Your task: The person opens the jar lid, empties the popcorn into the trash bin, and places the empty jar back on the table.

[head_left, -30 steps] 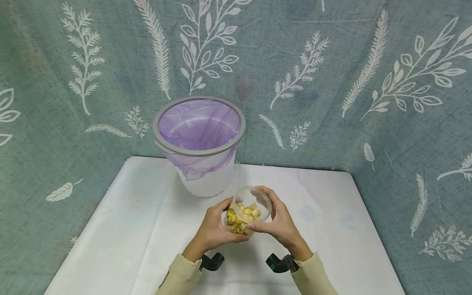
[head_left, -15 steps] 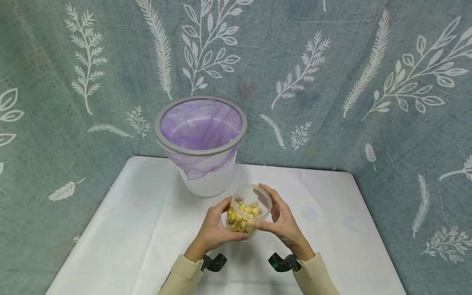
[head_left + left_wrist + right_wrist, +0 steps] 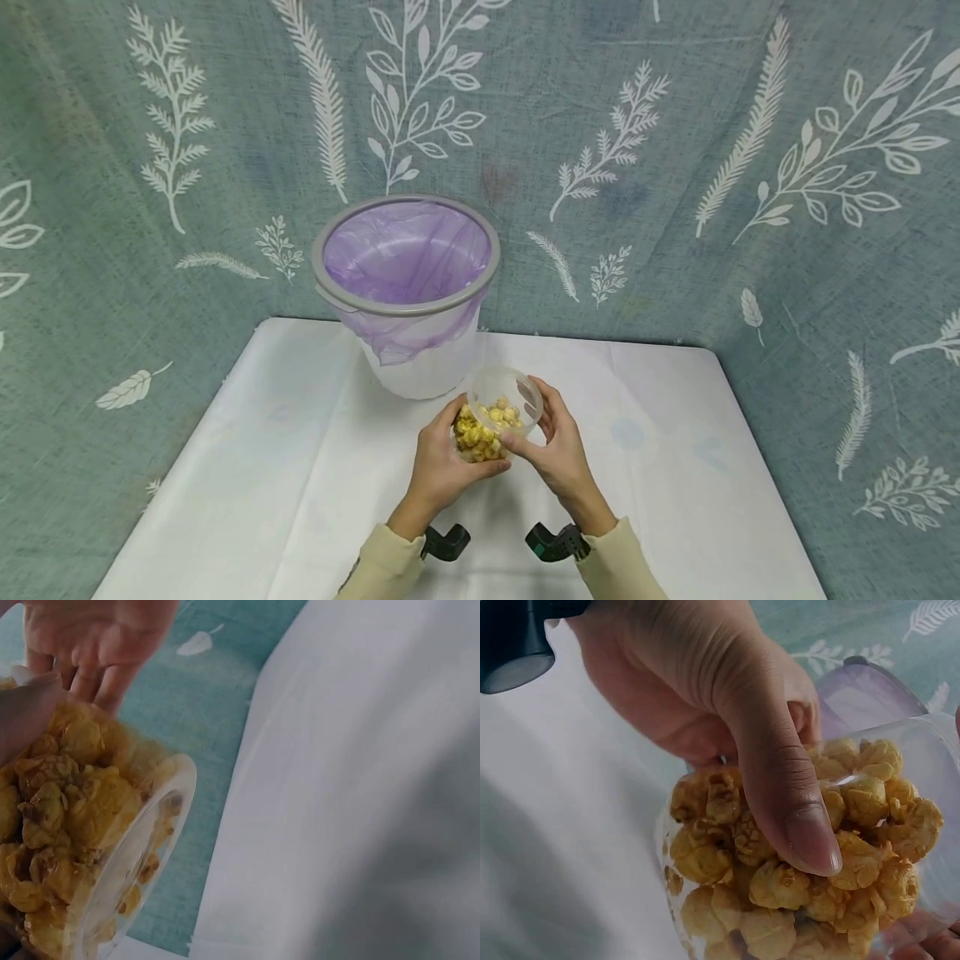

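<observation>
Both hands hold a clear round plastic jar [image 3: 489, 421] of yellow popcorn [image 3: 855, 802] in front of me, its round end tilted up toward the head camera. My left hand [image 3: 442, 457] grips the lower left side of the jar. In the right wrist view, its thumb [image 3: 799, 795] lies across the clear wall, over the popcorn. My right hand [image 3: 558, 450] grips the jar near the upper rim, thumb on the near side and fingers around the far right side. The popcorn fills the lower part of the jar.
A white bin [image 3: 457, 354] with a grey rim and a purple liner bag [image 3: 405, 258] stands beyond the jar, slightly left. A white cloth covers the table [image 3: 637, 500]. Green-grey leaf-patterned curtains [image 3: 517, 125] enclose the back and sides.
In the head view, the jar and both hands have shifted slightly leftward and upward. The right wrist has swung inward, toward the left. Both hands keep their hold, and the bin stays put.
</observation>
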Motion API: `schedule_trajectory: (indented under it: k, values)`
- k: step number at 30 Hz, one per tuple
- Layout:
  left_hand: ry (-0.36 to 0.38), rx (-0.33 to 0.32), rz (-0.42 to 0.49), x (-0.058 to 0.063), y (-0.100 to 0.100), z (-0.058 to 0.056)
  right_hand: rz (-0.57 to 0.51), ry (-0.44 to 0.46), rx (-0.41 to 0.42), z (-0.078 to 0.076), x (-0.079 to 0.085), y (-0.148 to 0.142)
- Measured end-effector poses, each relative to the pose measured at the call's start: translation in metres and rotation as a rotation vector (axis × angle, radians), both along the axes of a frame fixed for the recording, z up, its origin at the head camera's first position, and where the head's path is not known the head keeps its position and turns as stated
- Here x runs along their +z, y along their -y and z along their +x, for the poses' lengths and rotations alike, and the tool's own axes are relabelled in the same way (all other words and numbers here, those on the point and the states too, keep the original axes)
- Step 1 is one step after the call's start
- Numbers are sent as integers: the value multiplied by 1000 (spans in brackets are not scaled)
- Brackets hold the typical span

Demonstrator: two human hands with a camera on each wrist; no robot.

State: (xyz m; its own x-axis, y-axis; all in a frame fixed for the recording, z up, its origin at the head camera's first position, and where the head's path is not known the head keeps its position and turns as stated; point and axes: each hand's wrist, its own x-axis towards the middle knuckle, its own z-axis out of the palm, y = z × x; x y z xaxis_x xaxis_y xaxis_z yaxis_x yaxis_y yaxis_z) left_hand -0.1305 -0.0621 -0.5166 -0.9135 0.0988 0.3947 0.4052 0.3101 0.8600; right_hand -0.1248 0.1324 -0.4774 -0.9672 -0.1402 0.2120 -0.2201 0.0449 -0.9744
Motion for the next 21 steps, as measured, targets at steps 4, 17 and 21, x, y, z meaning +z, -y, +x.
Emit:
schedule_trajectory:
  k: [4,17,21]
  values:
    - [10,-15,-14,1,1,0,-16,-4,1,-2,-1,-1]
    - [101,-258,-4,12,21,-2,-42,-80,255,-7,6,-24]
    - [133,-350,12,16,25,-2,-87,-83,367,-10,9,-31]
